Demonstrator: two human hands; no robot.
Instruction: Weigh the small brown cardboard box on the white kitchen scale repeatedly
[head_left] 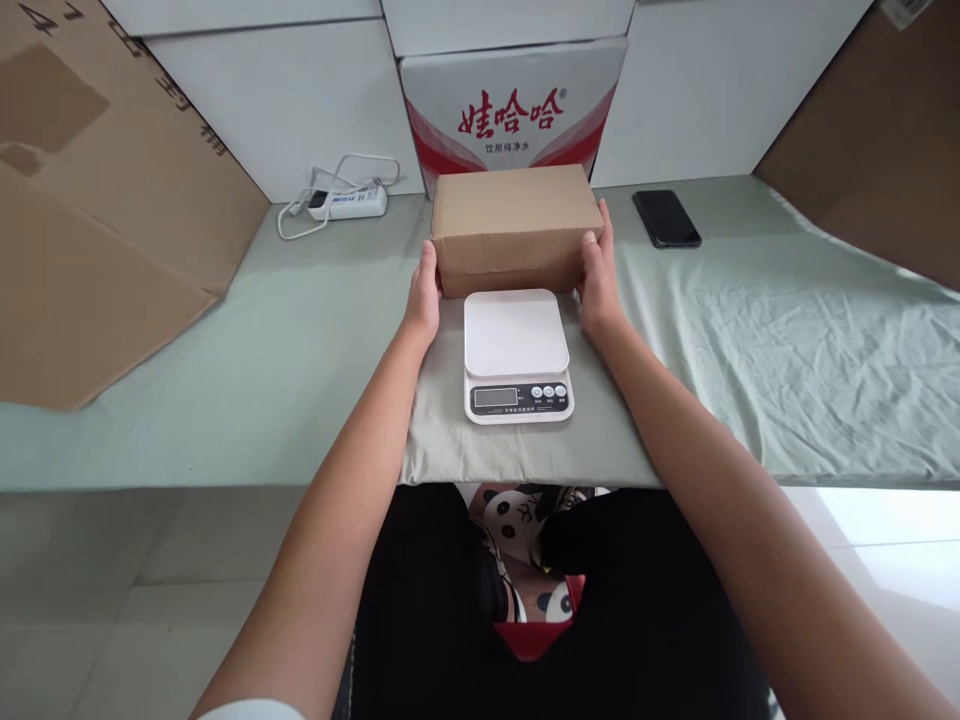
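A closed brown cardboard box [514, 228] rests on the table just behind a white digital kitchen scale [517, 355]. My left hand [424, 295] presses flat against the box's left end. My right hand [599, 278] presses against its right end, so both hands clasp the box between them. The scale's flat pan is bare and its display faces me. The box's underside is hidden, so I cannot tell whether it is lifted off the cloth.
A pale green cloth [787, 340] covers the table. A black phone [666, 218] lies at the back right, a white power strip [346, 201] with cable at the back left. A red-and-white printed carton [514, 110] stands behind the box. Flattened cardboard [90, 210] leans at the left.
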